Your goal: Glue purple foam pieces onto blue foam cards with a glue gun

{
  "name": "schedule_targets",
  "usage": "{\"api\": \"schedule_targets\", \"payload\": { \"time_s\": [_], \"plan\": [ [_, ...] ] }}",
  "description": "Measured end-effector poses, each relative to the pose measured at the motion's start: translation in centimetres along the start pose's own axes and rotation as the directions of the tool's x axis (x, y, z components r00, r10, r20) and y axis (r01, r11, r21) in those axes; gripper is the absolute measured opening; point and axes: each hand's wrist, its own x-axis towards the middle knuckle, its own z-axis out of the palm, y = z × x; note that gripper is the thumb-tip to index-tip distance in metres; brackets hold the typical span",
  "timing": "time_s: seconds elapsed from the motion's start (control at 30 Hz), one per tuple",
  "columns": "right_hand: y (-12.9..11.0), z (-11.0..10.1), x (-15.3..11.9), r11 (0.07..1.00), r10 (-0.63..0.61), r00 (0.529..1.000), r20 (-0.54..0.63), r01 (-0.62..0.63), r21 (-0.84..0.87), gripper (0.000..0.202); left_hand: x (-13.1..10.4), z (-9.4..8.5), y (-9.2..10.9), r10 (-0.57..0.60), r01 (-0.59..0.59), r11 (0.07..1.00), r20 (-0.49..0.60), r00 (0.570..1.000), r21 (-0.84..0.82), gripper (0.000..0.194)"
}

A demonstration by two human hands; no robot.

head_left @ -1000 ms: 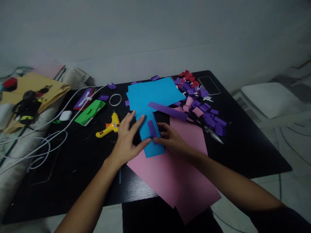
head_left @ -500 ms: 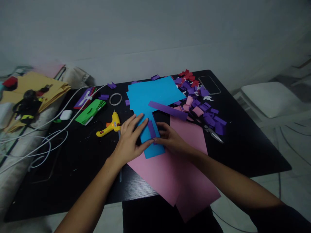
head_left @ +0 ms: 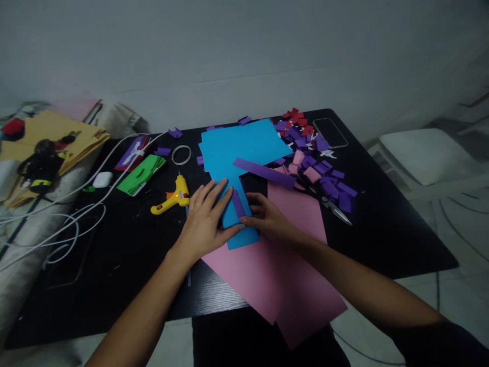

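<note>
A folded blue paper (head_left: 244, 238) lies over pink sheets (head_left: 252, 272) near the table's front edge. On it rests a small purple strip (head_left: 239, 204). Spread over the blue paper's left side, my left hand (head_left: 204, 219) presses down, its thumb reaching the strip's lower end. My right hand (head_left: 269, 219) is at the right edge, with curled fingers partly hidden and the thumb on the strip's lower end. A longer purple strip (head_left: 265, 173) lies just beyond, across larger blue sheets (head_left: 244, 142).
A yellow glue gun (head_left: 178, 196), a tape ring (head_left: 181, 155) and green paper pieces (head_left: 141, 174) lie left. Scissors (head_left: 338, 211), purple pieces (head_left: 332, 186) and a phone (head_left: 330, 133) are at the right. White cables (head_left: 78, 224) cross the left side.
My left thumb has slid slightly right along the lower end of the small purple strip. My right hand has hardly moved.
</note>
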Motion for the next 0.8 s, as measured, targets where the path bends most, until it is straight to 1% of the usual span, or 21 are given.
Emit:
{"api": "schedule_targets", "payload": {
  "time_s": [0.03,0.13,0.17,0.2,0.27,0.3,0.37,0.43,0.47,0.53,0.57,0.6,0.63,0.7,0.73,0.8],
  "plan": [
    [0.0,0.0,0.0,1.0,-0.009,1.0,-0.002,0.009,0.004,0.082,0.0,0.0,0.0,0.002,-0.002,1.0,0.002,1.0,0.006,0.088],
    [0.0,0.0,0.0,0.998,-0.062,0.998,0.027,0.062,0.0,0.107,0.0,0.1,0.2,0.002,-0.002,1.0,0.006,1.0,0.012,0.085],
    [-0.1,0.0,-0.1,0.997,-0.081,0.996,0.046,0.082,-0.012,0.11,0.0,0.1,0.2,0.0,0.0,1.0,0.007,1.0,0.011,0.085],
    [-0.2,0.1,-0.1,0.995,-0.098,0.993,0.066,0.1,-0.027,0.109,0.0,0.2,0.3,0.0,0.0,1.0,0.007,1.0,0.007,0.084],
    [-0.3,0.1,-0.1,0.991,-0.118,0.988,0.095,0.123,-0.054,0.099,0.0,0.2,0.4,0.008,-0.008,1.0,0.002,1.0,-0.006,0.087],
    [-0.4,0.1,-0.1,0.99,-0.124,0.987,0.098,0.13,-0.056,0.094,0.1,0.1,0.4,0.013,-0.013,1.0,-0.002,1.0,-0.019,0.089],
    [-0.4,0.1,-0.1,0.991,-0.121,0.989,0.09,0.126,-0.05,0.092,0.2,-0.2,0.3,0.012,-0.013,0.999,-0.026,1.0,-0.048,0.093],
    [-0.5,0.0,-0.1,0.993,-0.106,0.992,0.07,0.109,-0.036,0.095,0.3,-0.9,-0.3,-0.032,0.026,0.997,-0.084,0.996,-0.069,0.085],
    [-0.6,0.0,-0.2,0.994,-0.099,0.993,0.062,0.101,-0.029,0.096,0.3,-1.4,-0.8,-0.075,0.066,0.995,-0.127,0.989,-0.068,0.076],
    [-0.7,-0.1,-0.2,0.995,-0.092,0.994,0.051,0.093,-0.022,0.097,0.2,-2.2,-2.2,-0.213,0.212,0.977,-0.215,0.953,-0.027,0.052],
    [-0.8,-0.1,-0.2,0.995,-0.095,0.994,0.048,0.096,-0.021,0.097,0.1,-2.5,-3.0,-0.293,0.304,0.952,-0.242,0.925,0.012,0.047],
    [-0.9,-0.1,-0.2,0.995,-0.101,0.994,0.046,0.102,-0.023,0.095,-0.1,-2.8,-3.8,-0.368,0.391,0.919,-0.244,0.897,0.055,0.047],
    [-0.9,-0.1,-0.2,0.994,-0.107,0.993,0.047,0.109,-0.027,0.092,-0.3,-2.9,-4.7,-0.433,0.463,0.881,-0.225,0.873,0.102,0.049],
    [-0.9,-0.1,-0.2,0.992,-0.119,0.992,0.052,0.121,-0.035,0.087,-0.8,-2.9,-6.1,-0.536,0.557,0.807,-0.154,0.83,0.196,0.054],
    [-1.0,-0.1,-0.2,0.991,-0.124,0.991,0.054,0.126,-0.038,0.085,-1.0,-2.8,-6.7,-0.578,0.585,0.774,-0.108,0.809,0.243,0.054],
    [-0.9,-0.1,-0.2,0.989,-0.133,0.99,0.053,0.136,-0.05,0.082,-1.3,-2.6,-7.4,-0.628,0.601,0.728,-0.029,0.777,0.33,0.055]
  ]
}}
